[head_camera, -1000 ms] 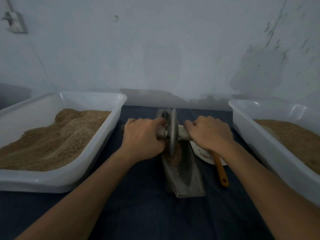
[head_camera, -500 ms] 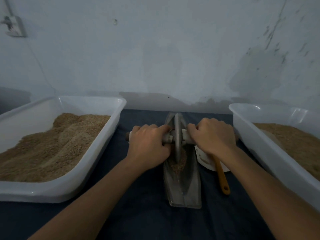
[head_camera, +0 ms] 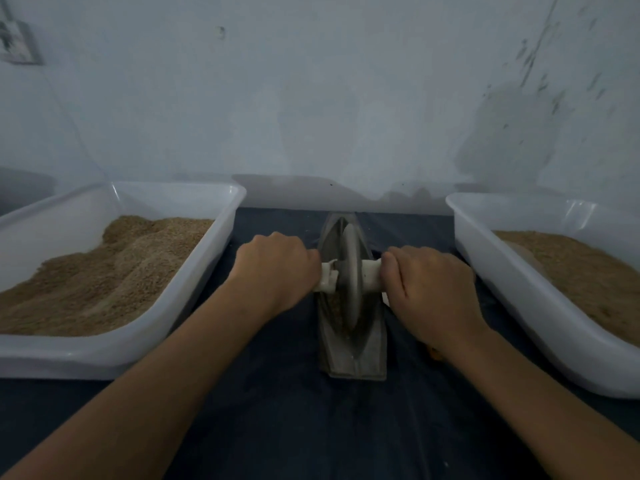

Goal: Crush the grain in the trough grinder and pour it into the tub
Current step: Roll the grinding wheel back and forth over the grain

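Both fists are wrapped on the axle: left hand [head_camera: 277, 271] at 9 o'clock of the wheel [head_camera: 349, 278], right hand [head_camera: 429, 289] at 3. The grain [head_camera: 334, 306] sits low in the trough [head_camera: 349, 355], mid-bench. I'd keep even pressure and roll dead straight so the wheel stays in the groove. Tubs [head_camera: 194, 271] [head_camera: 491, 271] flank close, so elbow room's tight; the front's open.

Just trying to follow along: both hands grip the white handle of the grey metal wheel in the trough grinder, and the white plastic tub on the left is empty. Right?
Not quite. The head view shows the white plastic tub on the left holding a heap of tan grain. The rest holds: left hand and right hand grip the white handle of the grey metal wheel.
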Demonstrator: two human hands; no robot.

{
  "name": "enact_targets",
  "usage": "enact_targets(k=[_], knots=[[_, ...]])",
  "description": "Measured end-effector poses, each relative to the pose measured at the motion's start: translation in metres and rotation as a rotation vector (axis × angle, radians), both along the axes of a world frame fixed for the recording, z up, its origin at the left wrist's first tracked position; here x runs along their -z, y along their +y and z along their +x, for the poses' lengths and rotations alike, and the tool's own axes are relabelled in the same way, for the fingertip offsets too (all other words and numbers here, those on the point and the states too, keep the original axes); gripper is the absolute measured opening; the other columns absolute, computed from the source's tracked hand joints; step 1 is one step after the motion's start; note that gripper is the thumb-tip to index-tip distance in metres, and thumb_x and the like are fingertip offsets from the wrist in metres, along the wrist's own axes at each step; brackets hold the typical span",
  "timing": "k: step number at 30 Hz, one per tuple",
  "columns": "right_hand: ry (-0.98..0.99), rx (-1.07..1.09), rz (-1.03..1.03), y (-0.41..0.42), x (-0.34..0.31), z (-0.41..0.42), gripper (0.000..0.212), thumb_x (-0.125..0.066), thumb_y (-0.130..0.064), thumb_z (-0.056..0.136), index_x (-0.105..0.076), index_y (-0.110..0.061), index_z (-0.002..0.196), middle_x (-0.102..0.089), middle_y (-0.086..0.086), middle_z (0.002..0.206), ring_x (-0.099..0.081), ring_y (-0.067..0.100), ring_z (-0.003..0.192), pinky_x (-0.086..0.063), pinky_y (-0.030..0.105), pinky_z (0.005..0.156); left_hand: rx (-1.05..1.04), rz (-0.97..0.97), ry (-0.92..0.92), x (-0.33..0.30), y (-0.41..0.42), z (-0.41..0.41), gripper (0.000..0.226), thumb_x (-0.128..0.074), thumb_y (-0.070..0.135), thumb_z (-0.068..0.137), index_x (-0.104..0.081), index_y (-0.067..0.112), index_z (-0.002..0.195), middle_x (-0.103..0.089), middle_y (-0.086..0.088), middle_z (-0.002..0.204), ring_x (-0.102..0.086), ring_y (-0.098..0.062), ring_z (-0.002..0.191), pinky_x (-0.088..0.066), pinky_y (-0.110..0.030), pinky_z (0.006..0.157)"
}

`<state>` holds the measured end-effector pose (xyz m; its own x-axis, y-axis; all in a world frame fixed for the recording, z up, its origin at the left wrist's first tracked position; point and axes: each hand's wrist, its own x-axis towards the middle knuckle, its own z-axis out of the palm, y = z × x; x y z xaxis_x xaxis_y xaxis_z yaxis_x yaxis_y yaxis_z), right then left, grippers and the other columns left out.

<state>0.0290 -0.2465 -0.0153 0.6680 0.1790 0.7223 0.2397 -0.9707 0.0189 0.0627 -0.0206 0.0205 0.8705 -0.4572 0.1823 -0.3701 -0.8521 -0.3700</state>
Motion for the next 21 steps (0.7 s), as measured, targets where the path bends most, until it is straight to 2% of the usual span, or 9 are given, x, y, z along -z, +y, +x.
enact_targets(k=[4, 6, 8, 10, 13, 16, 19, 21], knots=[[0.023, 0.039, -0.008, -0.001, -0.001, 0.008, 0.05, -0.026, -0.04, 0.104, -0.035, -0.03, 0.056, -0.033, -0.012, 0.048, -0.031, 0.006, 0.04, -0.017, 0.026, 0.045, -0.007, -0.053, -0.01, 0.008, 0.001, 0.012, 0.006, -0.047, 0.021, 0.103, -0.05, 0.019, 0.1, -0.059, -0.006, 0.11, -0.062, -0.033, 0.095, -0.044, -0.043, 0.068], [0.102, 0.111, -0.019, 0.0, -0.007, 0.03, 0.054, -0.018, -0.044, 0.099, -0.039, -0.026, 0.052, -0.038, -0.009, 0.048, -0.034, 0.009, 0.043, -0.017, 0.027, 0.048, -0.099, -0.168, 0.098, 0.005, -0.005, 0.032, 0.016, -0.041, 0.023, 0.103, -0.043, 0.021, 0.087, -0.06, -0.007, 0.116, -0.058, -0.03, 0.096, -0.04, -0.043, 0.074], [0.217, 0.176, -0.066, -0.001, -0.015, 0.066, 0.055, -0.012, -0.047, 0.094, -0.047, -0.02, 0.061, -0.045, -0.003, 0.059, -0.041, 0.015, 0.053, -0.025, 0.031, 0.052, -0.222, -0.371, 0.237, -0.001, -0.012, 0.061, 0.022, -0.034, 0.031, 0.098, -0.052, 0.022, 0.09, -0.062, -0.007, 0.123, -0.053, -0.029, 0.097, -0.036, -0.041, 0.082], [0.341, 0.204, -0.007, -0.003, -0.024, 0.102, 0.053, -0.022, -0.046, 0.099, -0.053, -0.017, 0.067, -0.05, 0.001, 0.065, -0.046, 0.019, 0.06, -0.026, 0.033, 0.055, -0.316, -0.504, 0.277, -0.007, -0.02, 0.087, 0.03, -0.034, 0.036, 0.095, -0.06, 0.021, 0.101, -0.062, -0.008, 0.128, -0.052, -0.03, 0.099, -0.033, -0.041, 0.083], [0.399, 0.191, 0.058, -0.004, -0.028, 0.125, 0.054, -0.027, -0.044, 0.101, -0.055, -0.013, 0.067, -0.053, 0.006, 0.066, -0.048, 0.024, 0.061, -0.024, 0.033, 0.054, -0.314, -0.507, 0.211, -0.007, -0.029, 0.108, 0.028, -0.033, 0.038, 0.096, -0.055, 0.022, 0.093, -0.064, -0.011, 0.126, -0.047, -0.028, 0.091, -0.033, -0.041, 0.081], [0.304, 0.229, -0.057, 0.0, -0.026, 0.106, 0.05, -0.018, -0.042, 0.097, -0.047, -0.019, 0.065, -0.047, 0.0, 0.063, -0.045, 0.02, 0.059, -0.026, 0.033, 0.054, -0.241, -0.436, 0.162, 0.0, -0.021, 0.093, 0.028, -0.031, 0.038, 0.1, -0.05, 0.02, 0.092, -0.062, -0.01, 0.11, -0.046, -0.028, 0.085, -0.035, -0.041, 0.076], [0.15, 0.145, -0.104, 0.011, -0.019, 0.057, 0.052, -0.01, -0.039, 0.098, -0.043, -0.022, 0.061, -0.04, -0.006, 0.057, -0.037, 0.017, 0.05, -0.026, 0.033, 0.051, -0.009, -0.195, -0.091, 0.023, -0.004, 0.046, 0.014, -0.039, 0.028, 0.103, -0.032, 0.021, 0.092, -0.043, -0.001, 0.082, -0.044, -0.026, 0.071, -0.037, -0.04, 0.062], [0.101, 0.029, -0.027, 0.012, -0.011, 0.019, 0.045, -0.02, -0.035, 0.104, -0.044, -0.023, 0.067, -0.038, -0.009, 0.059, -0.037, 0.017, 0.052, -0.03, 0.037, 0.054, 0.14, -0.203, -0.227, 0.032, 0.007, 0.008, 0.015, -0.042, 0.028, 0.098, -0.031, 0.022, 0.09, -0.038, 0.002, 0.07, -0.037, -0.021, 0.057, -0.03, -0.034, 0.051]])
